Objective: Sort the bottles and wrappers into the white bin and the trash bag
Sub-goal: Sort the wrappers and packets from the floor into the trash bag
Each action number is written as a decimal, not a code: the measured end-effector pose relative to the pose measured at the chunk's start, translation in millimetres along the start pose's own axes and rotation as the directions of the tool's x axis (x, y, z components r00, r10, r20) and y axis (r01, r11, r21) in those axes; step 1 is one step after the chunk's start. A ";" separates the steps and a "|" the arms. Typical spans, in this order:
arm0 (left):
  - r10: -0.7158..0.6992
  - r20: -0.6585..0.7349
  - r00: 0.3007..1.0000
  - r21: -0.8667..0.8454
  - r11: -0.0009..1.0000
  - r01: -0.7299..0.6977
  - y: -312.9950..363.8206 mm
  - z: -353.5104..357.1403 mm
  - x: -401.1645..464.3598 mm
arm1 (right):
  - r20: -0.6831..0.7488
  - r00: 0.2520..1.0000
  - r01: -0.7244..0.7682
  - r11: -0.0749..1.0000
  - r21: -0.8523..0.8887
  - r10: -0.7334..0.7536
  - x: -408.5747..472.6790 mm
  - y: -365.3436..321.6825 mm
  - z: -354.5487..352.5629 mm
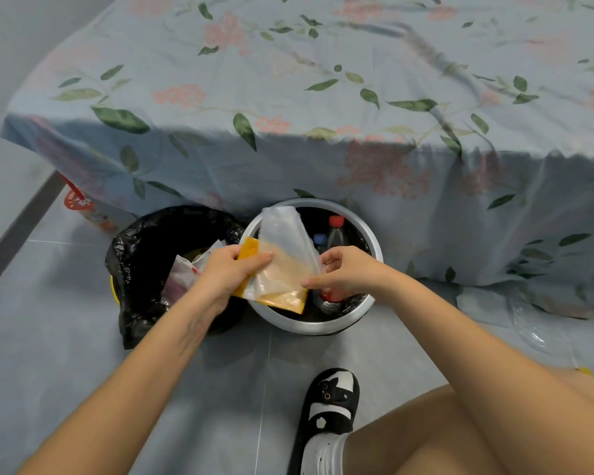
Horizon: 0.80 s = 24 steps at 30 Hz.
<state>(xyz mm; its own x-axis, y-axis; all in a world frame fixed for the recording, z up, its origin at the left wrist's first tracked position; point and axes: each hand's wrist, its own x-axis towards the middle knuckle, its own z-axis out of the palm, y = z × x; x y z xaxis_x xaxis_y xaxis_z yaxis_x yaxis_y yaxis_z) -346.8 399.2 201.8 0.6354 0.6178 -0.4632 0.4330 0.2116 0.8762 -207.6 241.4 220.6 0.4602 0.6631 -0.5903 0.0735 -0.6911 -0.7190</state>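
Overhead, both hands, left hand [227, 272] and right hand [345, 272], pinching crinkly translucent wrapper [282, 265] above round white bin [374, 248].

A yellow-orange wrapper [270, 296] under clear film sits at centre. At 12 o'clock, a pale-blue bedsheet [323, 97] bears pink blossoms and green leaves; at 9 o'clock, a black trash bag [134, 255].

I see the mouth of the white bin [374, 248] half covered by the orange wrapper [282, 296] and the clear wrapper [285, 245], which both hands hold above it. Inside, upright bottles [335, 231] fill the far part. The trash bag [141, 245] beside it on the left is open, with wrappers low inside. The floor [66, 337] near the left arm is free.
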 end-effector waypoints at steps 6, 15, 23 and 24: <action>-0.101 -0.327 0.940 -0.057 0.995 0.087 -27.2 -82.7 39.7 | -0.125 0.991 -0.019 0.869 -0.494 -0.049 7.2 17.6 -3.6; -0.254 -0.500 0.828 0.254 0.871 0.421 -86.0 -136.8 99.3 | -0.165 0.986 -0.103 0.793 -0.601 0.003 12.8 26.2 -8.2; -0.047 -0.456 0.889 0.772 0.476 0.421 -63.1 -119.5 91.7 | -0.167 0.986 -0.094 0.797 -0.596 -0.009 18.5 26.0 -10.5; 0.001 -0.434 0.901 0.805 0.450 0.388 -56.6 -116.1 90.4 | -0.165 0.986 -0.096 0.796 -0.598 -0.005 18.6 27.2 -11.9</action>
<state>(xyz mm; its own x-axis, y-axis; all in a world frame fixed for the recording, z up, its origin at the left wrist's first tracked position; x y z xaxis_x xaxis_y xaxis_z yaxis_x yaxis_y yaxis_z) -388.1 531.0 125.8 0.2948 0.8856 -0.3589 0.9556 -0.2746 0.1072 -186.5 231.5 194.4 0.5996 0.6101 -0.5180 0.5431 -0.7856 -0.2965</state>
